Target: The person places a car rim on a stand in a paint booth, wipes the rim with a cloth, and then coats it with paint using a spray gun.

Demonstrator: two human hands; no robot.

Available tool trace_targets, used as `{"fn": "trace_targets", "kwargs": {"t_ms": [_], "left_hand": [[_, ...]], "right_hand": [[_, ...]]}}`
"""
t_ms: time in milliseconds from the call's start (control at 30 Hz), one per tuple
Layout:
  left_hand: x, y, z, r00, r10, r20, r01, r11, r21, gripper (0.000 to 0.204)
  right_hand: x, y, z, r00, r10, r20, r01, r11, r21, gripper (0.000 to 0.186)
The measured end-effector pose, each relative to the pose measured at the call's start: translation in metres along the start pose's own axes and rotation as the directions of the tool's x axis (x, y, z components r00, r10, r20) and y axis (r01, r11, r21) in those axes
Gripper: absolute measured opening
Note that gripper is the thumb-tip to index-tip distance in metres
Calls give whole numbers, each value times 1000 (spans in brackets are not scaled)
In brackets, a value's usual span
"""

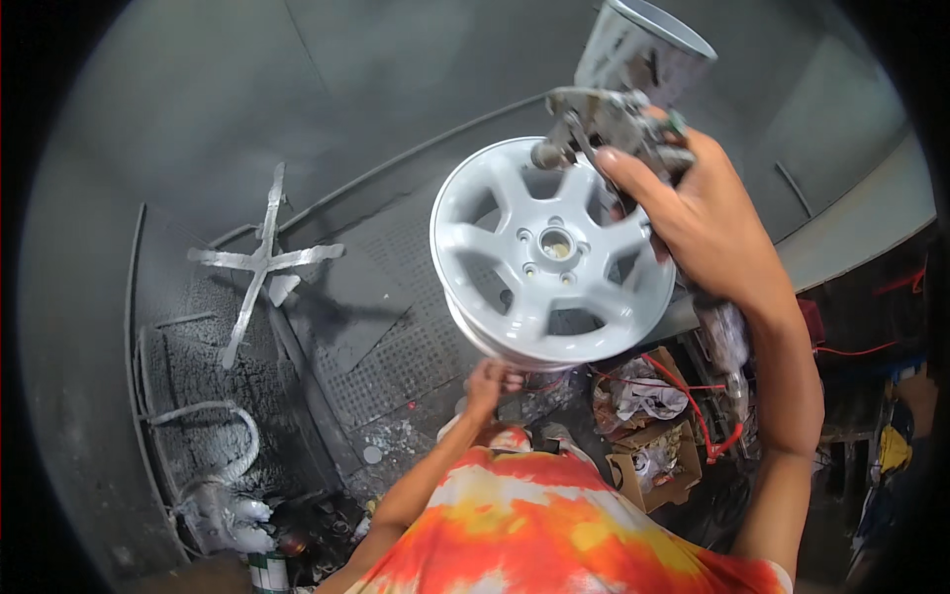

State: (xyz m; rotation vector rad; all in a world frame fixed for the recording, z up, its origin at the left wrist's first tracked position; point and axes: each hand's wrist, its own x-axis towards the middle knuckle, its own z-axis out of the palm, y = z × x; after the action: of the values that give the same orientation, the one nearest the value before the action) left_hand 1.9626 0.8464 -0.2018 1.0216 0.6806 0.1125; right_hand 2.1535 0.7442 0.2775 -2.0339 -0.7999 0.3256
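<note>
The grey, paint-crusted booth wall (297, 119) curves behind everything, its lower panels (396, 337) dotted with small holes and caked with overspray. Fixed to the wall at the left is a cross of 2 flat bars (262, 259), coated in pale silver paint, and below it a bent pipe (213, 421) equally thick with paint.

In front of the wall, near the middle of the view, sits the silver alloy wheel (552, 252), face turned up toward the camera (6 broad spokes around a hub with bolt holes). It is tilted, its lower rim toward the person. The left hand (492, 381) reaches up under that lower rim, fingers curled against its edge; whether it truly grips the rim or only steadies it cannot be told.

The right hand (698, 213) is clenched round the handle of a spray gun (614, 124), index finger stretched along the trigger side. The gun's metal cup (643, 45) stands above it, and its nozzle points at the upper edge of the wheel, just beside it.

Lower right, an open cardboard box (653, 460) holds crumpled wrapping, with a red hose (693, 396) looping over it. A small tin (267, 572) stands at the bottom left.
</note>
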Motion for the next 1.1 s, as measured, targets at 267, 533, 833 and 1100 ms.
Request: {"fn": "trace_targets", "kwargs": {"t_ms": [267,533,833,1100], "left_hand": [[15,2,-4,968,-251,20,249,967,60,27],[42,49,-62,965,38,-258,-110,956,-271,31],[8,-12,-42,989,-136,57,141,986,-92,24],[54,46,-69,994,50,-97,-66,982,-175,32]], "right_hand": [[57,34,-20,986,-156,-52,143,969,-200,39],[23,49,-69,978,-56,-202,-11,949,-315,38],[-68,85,-109,946,52,-321,-167,924,-345,37],[-155,122,-102,904,123,-409,-176,980,-94,36]]}}
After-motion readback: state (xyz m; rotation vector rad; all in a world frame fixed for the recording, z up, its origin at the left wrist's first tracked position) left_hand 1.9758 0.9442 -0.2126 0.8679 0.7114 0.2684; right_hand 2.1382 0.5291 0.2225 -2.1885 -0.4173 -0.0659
